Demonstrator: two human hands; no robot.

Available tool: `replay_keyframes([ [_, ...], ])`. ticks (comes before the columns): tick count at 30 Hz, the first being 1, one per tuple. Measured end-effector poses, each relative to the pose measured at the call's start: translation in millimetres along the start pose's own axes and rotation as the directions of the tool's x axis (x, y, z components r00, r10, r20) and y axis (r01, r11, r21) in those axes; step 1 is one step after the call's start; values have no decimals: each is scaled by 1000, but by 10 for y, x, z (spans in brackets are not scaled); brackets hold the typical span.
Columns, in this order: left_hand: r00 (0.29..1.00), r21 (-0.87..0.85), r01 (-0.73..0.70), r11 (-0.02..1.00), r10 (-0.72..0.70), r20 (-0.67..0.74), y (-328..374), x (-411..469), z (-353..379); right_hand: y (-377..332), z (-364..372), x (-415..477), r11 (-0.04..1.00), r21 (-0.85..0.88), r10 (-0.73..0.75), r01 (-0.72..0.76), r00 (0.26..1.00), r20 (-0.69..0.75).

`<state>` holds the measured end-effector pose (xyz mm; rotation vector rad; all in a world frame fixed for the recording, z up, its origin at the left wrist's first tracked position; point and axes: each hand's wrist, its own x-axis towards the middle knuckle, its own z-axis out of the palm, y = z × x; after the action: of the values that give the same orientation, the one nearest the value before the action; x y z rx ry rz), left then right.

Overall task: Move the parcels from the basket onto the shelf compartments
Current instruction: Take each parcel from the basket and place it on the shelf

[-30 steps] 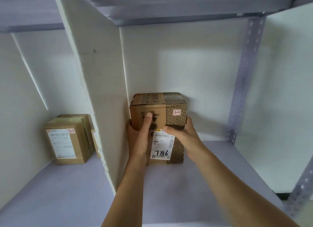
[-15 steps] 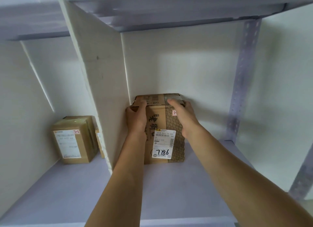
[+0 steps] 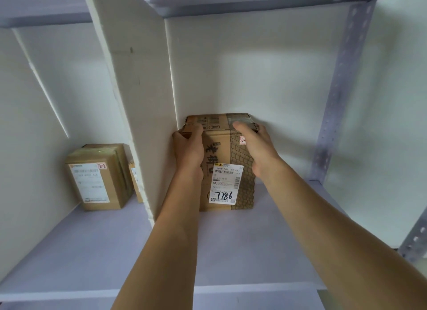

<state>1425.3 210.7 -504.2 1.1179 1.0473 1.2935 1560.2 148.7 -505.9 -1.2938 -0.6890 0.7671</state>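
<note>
- The left grip (image 3: 188,147) curls its fingers over the box's (image 3: 221,152) top front edge at its left corner, clamped there; a second ago it lay lower on the front face, thumb up.
- The right grip (image 3: 256,145) drapes over the top right corner, index finger stretched along the lid and the others wrapped round the corner; it too has climbed from the front face.
- The box stands upright on the shelf (image 3: 265,235) at frame centre, its left side against the divider (image 3: 138,101) and its rear near the back wall.
- Judgement: this parcel is seated in its compartment; only letting go remains before going back to the basket, which is out of view.
- The box is brown corrugated card, with printed characters, a net pattern down the right of its front and glossy tape across the lid.
- A white label (image 3: 225,184) reads 7786 in marker; a small red-edged sticker (image 3: 242,140) sits near the top.
- The shelf is smooth and pale lilac; the divider is a matt white board.
- At lower left a second box (image 3: 97,178) stands in the next compartment; at right is a perforated metal post (image 3: 342,90).
</note>
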Motion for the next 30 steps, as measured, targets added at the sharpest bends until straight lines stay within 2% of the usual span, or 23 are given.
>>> replay_keyframes([
  [6,999,50,42,998,-43,7,85,-90,-36,-46,17,-77,995,61,76,-78,997,22],
  [9,999,100,53,994,-53,3,221,-211,-72,153,-167,248,987,98,122,-124,992,26],
  [14,991,233,126,964,-130,3,668,-569,-109,-695,-46,-513,977,3,215,-215,975,-60],
  [17,983,252,157,955,-176,57,1080,-964,-150,-973,-78,-841,976,38,217,-214,968,-129],
  [20,973,249,171,953,-203,112,1433,-1404,-182,-1304,-84,-1235,962,74,271,-264,957,-108],
  [23,944,243,249,938,-291,157,1819,-1853,-262,-1711,-41,-1697,937,41,349,-347,932,-99],
  [30,931,259,312,914,-349,110,2973,-2652,-709,-2518,197,-2510,913,6,408,-409,912,51],
])
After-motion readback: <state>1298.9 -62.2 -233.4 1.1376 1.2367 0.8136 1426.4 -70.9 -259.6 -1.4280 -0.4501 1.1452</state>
